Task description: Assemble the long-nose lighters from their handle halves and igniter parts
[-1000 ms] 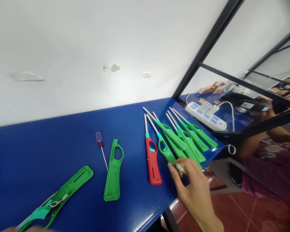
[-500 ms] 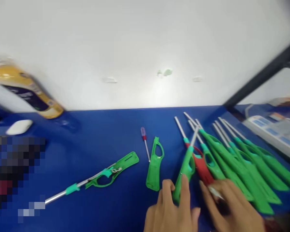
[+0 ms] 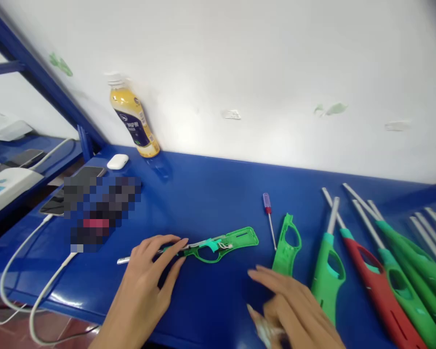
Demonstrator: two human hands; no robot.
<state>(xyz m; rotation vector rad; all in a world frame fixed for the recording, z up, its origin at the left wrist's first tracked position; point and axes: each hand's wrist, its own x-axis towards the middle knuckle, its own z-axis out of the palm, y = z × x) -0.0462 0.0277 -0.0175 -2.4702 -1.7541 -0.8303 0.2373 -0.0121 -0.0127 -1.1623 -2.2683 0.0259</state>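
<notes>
My left hand [image 3: 150, 274] is closed around the metal tube of an opened gas lighter [image 3: 245, 237]; its green half-shell lies flat with the trigger and wires exposed. Fingers bent and apart, my right hand [image 3: 288, 305] hovers just in front of the loose green lighter cover [image 3: 285, 257]. A blurred whitish thing shows by its thumb; I cannot make out what it is. Beyond the cover lies a small screwdriver [image 3: 267, 203] with a purple handle. To the right are a whole green lighter [image 3: 325, 271] and a red lighter [image 3: 378, 291].
More green lighters [image 3: 410, 252] lie overlapped at the right. A yellow drink bottle [image 3: 136, 121] stands by the white wall, near a white earbud case [image 3: 118, 161]. At the left are a phone [image 3: 83, 179] and white cables [image 3: 53, 286] hanging over the blue table's edge [image 3: 94, 315].
The view has swung left. My left hand has left the whole green lighter and gripped the opened one's tube. My right hand has moved left, away from the red lighter.
</notes>
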